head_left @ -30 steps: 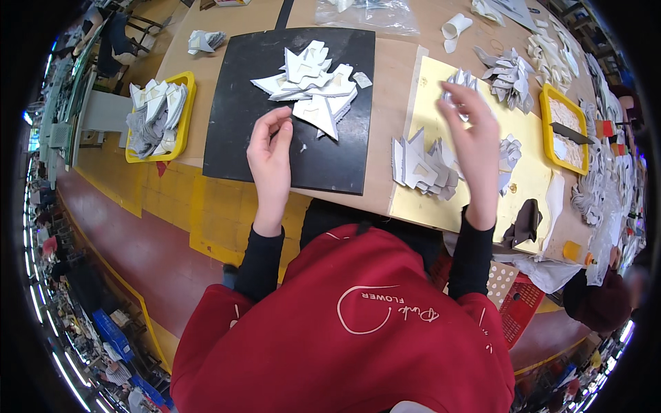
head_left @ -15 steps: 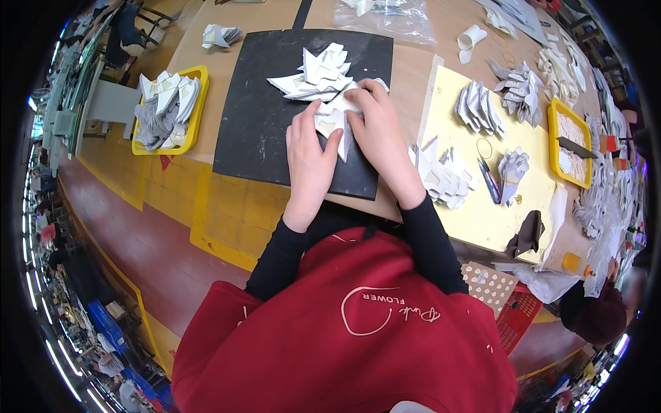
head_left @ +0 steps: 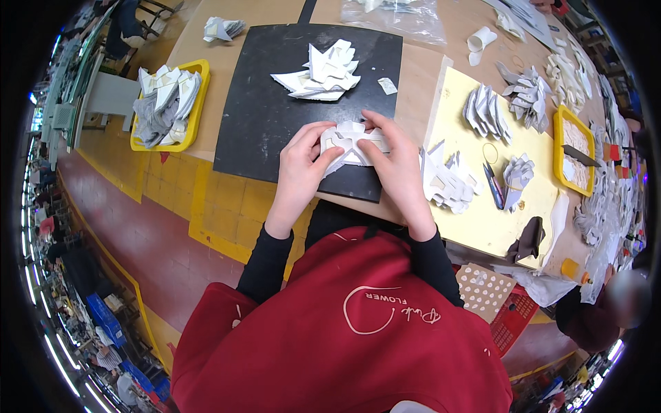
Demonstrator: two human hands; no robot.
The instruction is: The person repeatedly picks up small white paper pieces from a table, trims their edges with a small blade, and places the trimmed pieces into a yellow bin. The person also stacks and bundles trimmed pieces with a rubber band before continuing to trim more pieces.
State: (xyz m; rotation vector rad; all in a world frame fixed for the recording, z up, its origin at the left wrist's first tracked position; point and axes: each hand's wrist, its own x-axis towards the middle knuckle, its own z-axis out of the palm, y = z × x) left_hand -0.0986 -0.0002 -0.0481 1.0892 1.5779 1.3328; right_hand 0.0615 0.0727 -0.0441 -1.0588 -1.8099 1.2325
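Between my two hands is a white cut fabric piece with cream patches and jagged edges, over the near part of a black mat. My left hand grips its left side, thumb on top and fingers behind. On its right side, my right hand pinches it the same way. The hidden fingers cover parts of its outline. Farther back on the mat lies a loose pile of similar white pieces, apart from both hands. A small pale scrap lies at the mat's right.
A yellow basket of grey and white pieces stands left. On a yellow board at right are fabric stacks, a pen-like tool and a dark cloth. Another yellow tray stands far right. A person is at lower right.
Both hands have drawn back from the pile toward me, bringing one white piece between them. The pile and the small scrap, partly covered before, now show fully.
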